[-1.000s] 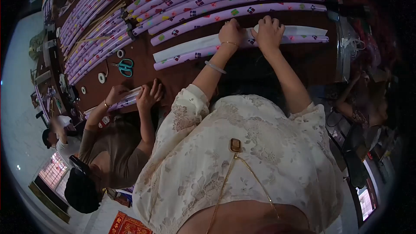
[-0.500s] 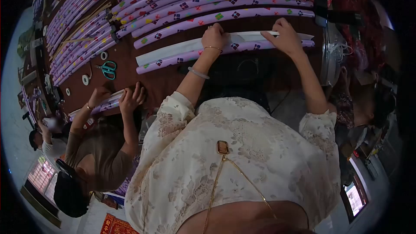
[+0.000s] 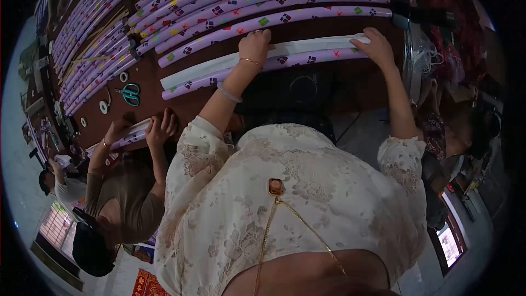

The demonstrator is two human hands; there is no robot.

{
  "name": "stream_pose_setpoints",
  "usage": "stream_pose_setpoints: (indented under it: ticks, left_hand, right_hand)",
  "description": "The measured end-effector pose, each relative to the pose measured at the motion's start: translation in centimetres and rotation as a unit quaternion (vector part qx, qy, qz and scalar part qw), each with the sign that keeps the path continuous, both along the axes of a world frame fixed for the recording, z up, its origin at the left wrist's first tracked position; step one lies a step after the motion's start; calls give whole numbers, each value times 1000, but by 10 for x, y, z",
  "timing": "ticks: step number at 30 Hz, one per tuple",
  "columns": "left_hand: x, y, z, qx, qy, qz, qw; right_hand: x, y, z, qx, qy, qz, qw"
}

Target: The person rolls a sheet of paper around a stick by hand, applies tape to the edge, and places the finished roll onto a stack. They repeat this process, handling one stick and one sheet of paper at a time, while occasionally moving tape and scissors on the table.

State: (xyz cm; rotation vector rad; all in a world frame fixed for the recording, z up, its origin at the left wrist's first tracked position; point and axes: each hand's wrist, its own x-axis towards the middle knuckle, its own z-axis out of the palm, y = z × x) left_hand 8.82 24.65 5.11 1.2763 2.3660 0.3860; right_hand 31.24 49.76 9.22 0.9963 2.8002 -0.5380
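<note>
In front of me lies a partly rolled purple patterned paper [image 3: 296,60], its white side [image 3: 208,67] showing as a long strip along the far edge. My left hand [image 3: 253,47], fingers curled closed, rests on it left of its middle. At the right end, my right hand [image 3: 378,47] has its thumb and fingers closed on the paper's whitish end. The fingertips of my left hand are partly hidden.
Finished-looking purple rolls [image 3: 274,19] lie in rows beyond. Teal scissors [image 3: 130,94] and a tape roll [image 3: 104,107] are at left. A co-worker's hands [image 3: 160,126] hold another roll at lower left. A black object [image 3: 400,5] stands at the right.
My left hand has shifted left along the paper. My right hand has moved slightly right, and its fingers have closed on the end. The view has shifted a little.
</note>
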Motion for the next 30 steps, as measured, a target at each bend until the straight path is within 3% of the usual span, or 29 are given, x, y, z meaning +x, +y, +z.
stream_pose_setpoints:
  ticks: [4,6,8,10,11,13,23,25,30]
  left_hand:
    - [-5,-1,3,40,119,-163,979]
    - [-10,-3,0,42,108,-191,975]
    - [-15,0,-3,49,99,-218,970]
    - [-18,4,-4,79,104,-323,937]
    - [-21,5,-5,79,105,-326,936]
    - [-27,6,4,110,216,-407,881]
    - [-31,13,17,59,285,-479,828]
    - [-30,18,13,76,328,-499,798]
    - [-30,27,8,43,314,-541,779]
  right_hand:
    - [3,-8,-6,-40,7,-48,998]
    - [9,-10,-17,17,61,-17,998]
    - [11,-10,-21,-2,50,-31,998]
    - [9,-13,-18,-20,40,-45,998]
    - [7,-16,-17,-16,28,-61,998]
    - [8,-21,-14,-12,14,-80,997]
    - [0,-17,-17,-1,-4,-75,997]
    - [-2,-20,-16,12,-13,-75,997]
    - [-1,-25,-22,44,-1,-77,996]
